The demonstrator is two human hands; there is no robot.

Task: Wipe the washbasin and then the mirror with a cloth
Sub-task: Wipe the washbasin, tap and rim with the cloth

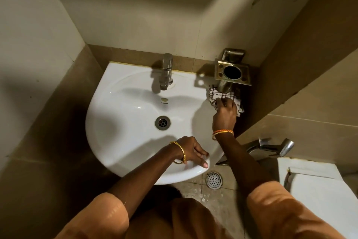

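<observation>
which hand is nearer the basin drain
Left. The left hand rests on the front rim just below the drain; the right hand presses the cloth at the far right rim.

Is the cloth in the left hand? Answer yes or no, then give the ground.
No: the right hand presses the checked cloth on the washbasin rim, while the left hand rests bare on the front edge.

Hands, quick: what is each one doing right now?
Left hand: open, holding nothing, fingers resting on the washbasin front rim.
Right hand: closed on the checked cloth at the basin's right rim.
</observation>
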